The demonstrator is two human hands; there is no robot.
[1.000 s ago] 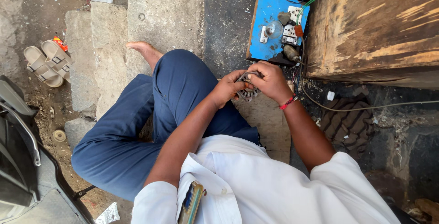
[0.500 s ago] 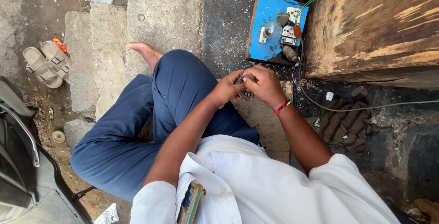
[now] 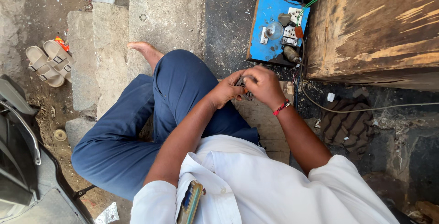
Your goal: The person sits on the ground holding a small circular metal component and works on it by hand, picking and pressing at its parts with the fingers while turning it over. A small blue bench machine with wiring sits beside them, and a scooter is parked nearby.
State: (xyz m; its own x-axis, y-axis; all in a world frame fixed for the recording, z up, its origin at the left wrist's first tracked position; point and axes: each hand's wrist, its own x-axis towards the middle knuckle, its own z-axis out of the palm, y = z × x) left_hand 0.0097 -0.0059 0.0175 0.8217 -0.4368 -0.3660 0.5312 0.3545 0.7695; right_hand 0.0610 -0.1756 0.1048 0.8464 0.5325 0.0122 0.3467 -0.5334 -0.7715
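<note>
My left hand point(image 3: 227, 90) and my right hand point(image 3: 264, 85) meet over my raised knee, both closed around a small dark metal part point(image 3: 245, 92) held between them. The fingers hide most of the part. A red thread band circles my right wrist. I sit cross-legged in blue trousers and a white shirt. Just beyond my hands lies a blue board point(image 3: 274, 28) with a bulb, switches and sockets mounted on it.
A worn wooden block point(image 3: 375, 27) stands at the right, with wires running along it. Stone slabs point(image 3: 114, 27) and a pair of sandals point(image 3: 45, 61) lie to the left. A dark vehicle part point(image 3: 20, 160) fills the lower left. A striped cloth point(image 3: 345, 118) lies at the right.
Both hands have stayed together on the small part, with only slight shifts of the fingers. The view has moved a little.
</note>
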